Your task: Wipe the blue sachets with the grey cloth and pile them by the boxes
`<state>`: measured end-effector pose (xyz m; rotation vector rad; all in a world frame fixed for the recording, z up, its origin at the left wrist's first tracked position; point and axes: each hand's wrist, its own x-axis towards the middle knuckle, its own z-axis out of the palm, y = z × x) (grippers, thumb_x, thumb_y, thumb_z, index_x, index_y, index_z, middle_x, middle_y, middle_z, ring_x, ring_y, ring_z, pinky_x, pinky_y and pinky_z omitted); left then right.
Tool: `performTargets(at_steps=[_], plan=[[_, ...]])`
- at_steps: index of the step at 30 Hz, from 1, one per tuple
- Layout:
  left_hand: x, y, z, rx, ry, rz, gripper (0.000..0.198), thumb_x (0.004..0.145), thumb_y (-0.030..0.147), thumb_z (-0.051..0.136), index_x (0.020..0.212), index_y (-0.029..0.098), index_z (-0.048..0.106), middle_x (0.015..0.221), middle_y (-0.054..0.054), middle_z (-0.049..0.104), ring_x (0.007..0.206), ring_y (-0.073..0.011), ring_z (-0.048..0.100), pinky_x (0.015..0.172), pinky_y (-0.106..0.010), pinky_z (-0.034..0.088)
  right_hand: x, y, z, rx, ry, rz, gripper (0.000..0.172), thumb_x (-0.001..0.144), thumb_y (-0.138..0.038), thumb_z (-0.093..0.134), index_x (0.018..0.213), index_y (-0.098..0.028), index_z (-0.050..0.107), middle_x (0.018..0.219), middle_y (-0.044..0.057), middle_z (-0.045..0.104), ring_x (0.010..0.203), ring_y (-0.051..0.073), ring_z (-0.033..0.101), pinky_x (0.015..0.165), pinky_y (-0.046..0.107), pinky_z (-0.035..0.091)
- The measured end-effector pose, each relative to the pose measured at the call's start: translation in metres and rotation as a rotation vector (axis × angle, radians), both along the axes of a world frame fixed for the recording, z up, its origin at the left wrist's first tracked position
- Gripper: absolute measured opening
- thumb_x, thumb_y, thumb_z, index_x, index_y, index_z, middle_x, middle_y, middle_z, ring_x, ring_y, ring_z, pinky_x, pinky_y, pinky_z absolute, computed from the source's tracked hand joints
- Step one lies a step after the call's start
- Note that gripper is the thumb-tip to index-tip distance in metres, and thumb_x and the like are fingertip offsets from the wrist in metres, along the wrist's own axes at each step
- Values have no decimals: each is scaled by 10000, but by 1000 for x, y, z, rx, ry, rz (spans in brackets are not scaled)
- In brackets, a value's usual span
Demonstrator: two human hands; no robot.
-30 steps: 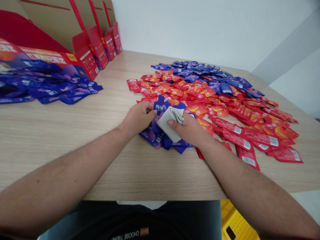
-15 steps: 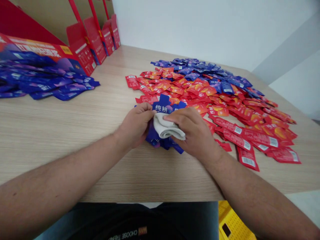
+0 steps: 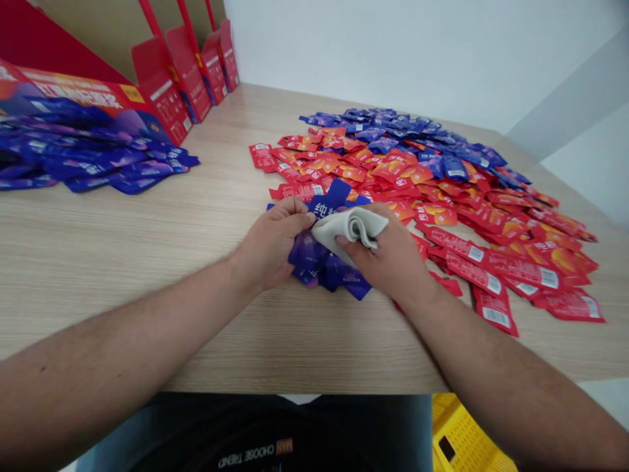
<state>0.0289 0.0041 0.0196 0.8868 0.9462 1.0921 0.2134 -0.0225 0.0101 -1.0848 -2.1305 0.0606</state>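
Observation:
My left hand [image 3: 272, 244] rests with its fingers gripping the edge of a small group of blue sachets [image 3: 317, 262] printed with white characters. My right hand [image 3: 386, 255] is shut on a folded off-white cloth [image 3: 350, 228], which lies against the top of those sachets, next to my left fingertips. Part of the blue group is hidden under both hands. Red and orange sachets [image 3: 472, 252] spread beyond and to the right of my right hand, and some touch it.
Blue sachets [image 3: 407, 128] lie at the far side of the red spread on the wooden table [image 3: 147, 282]. At the left lies another blue heap [image 3: 93, 160] by a fallen printed box [image 3: 73, 95]. Red-and-cardboard display boxes [image 3: 187, 69] stand behind it. A yellow crate [image 3: 462, 436] sits below the near edge.
The cloth has bunched up and shifted up and right, now gathered in my right fingers. My right hand has drawn towards its thumb side, and the view has tilted slightly.

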Motion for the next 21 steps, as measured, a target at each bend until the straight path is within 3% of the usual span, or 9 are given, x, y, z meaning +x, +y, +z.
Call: performTargets(at_steps=[4,8,13,17,21], plan=[[1,-3,1,31,31,-25,190,837,143,584,740,217,438,579,52,401,457,-92,375,445,-234,322,2,2,0,-17,-49,35,239,984,-422,608,1135,-241,650,1073,86,706,1028,273,657,894,438,562],[1,-5,1,-20,-30,-24,169,848,144,572,766,221,445,596,51,440,445,-93,390,429,-230,338,3,1,3,14,20,-156,249,990,-433,593,1129,-230,630,1094,104,675,1043,292,631,896,455,551],[2,-9,2,-45,-97,-46,182,836,145,594,757,218,446,577,58,442,428,-96,425,394,-212,347,2,1,1,-25,15,-43,298,998,-499,567,1121,-231,612,1086,105,656,1049,297,622,902,469,544],[2,-10,4,-63,-143,-20,186,798,116,608,748,207,454,550,59,447,406,-85,420,392,-196,354,3,4,-2,-66,52,-149,319,1007,-522,535,1076,-221,612,1082,116,657,1051,310,614,907,499,538],[2,-11,5,-106,-157,-43,178,817,121,613,757,209,470,553,61,456,388,-87,434,384,-196,365,3,4,-2,-38,12,-32,353,1000,-560,536,1112,-235,612,1100,105,661,1061,297,617,892,469,546]])
